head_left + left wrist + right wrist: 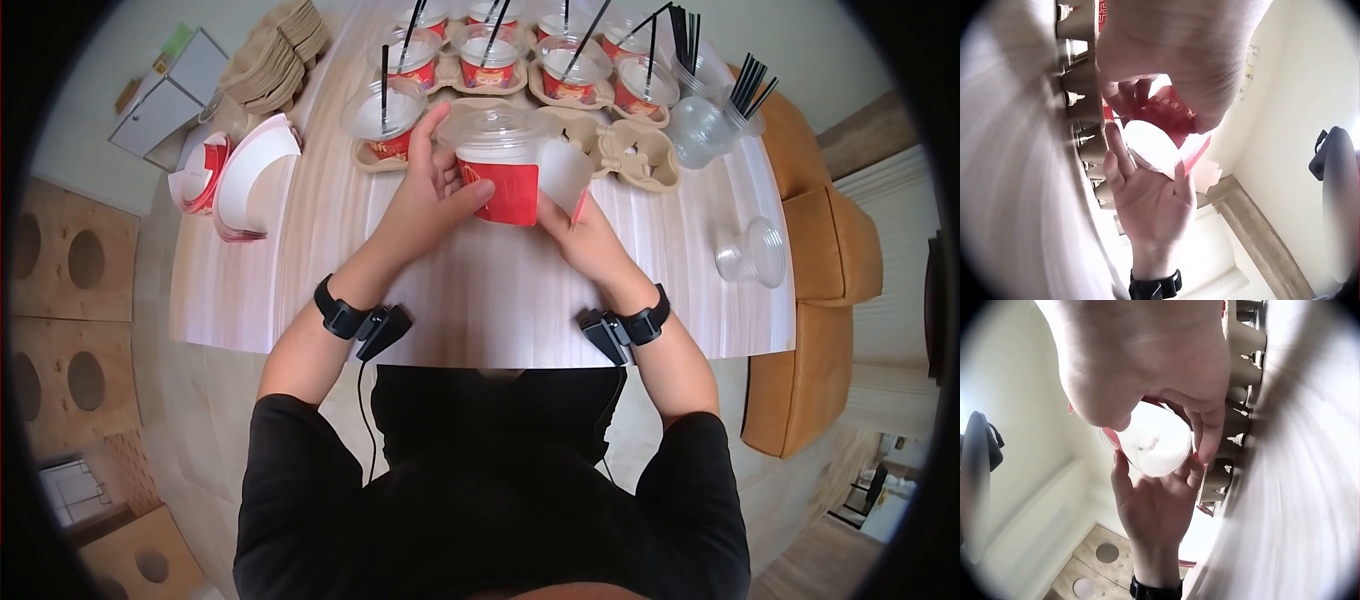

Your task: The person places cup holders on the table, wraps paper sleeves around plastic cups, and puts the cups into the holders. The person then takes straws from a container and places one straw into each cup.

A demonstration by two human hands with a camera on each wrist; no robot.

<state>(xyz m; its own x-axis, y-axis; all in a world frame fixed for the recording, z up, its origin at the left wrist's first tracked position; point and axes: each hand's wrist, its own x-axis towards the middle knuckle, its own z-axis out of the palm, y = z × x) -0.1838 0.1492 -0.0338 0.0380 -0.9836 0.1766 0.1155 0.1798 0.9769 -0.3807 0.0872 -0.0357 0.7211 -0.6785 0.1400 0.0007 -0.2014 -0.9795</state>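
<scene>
Above the table, both hands hold a clear plastic cup (496,152) with a domed lid, and white shows inside it. A red paper sleeve (514,196) wraps part of its side; the sleeve's free end stands out to the right, white inner face showing. My left hand (435,195) grips the cup from the left, thumb pressing the red sleeve. On the other side, my right hand (588,240) pinches the sleeve's loose end, thumb in front, its fingers mostly hidden. The cup's round bottom (1159,440) shows between the hands in the right wrist view.
Several lidded cups with black straws stand in cardboard carriers (480,80) at the back. An unfilled carrier (635,152) sits behind the right hand. Flat sleeves (250,180) and stacked carriers (270,60) lie left; straw holders (700,130) and a clear cup (750,253) are right.
</scene>
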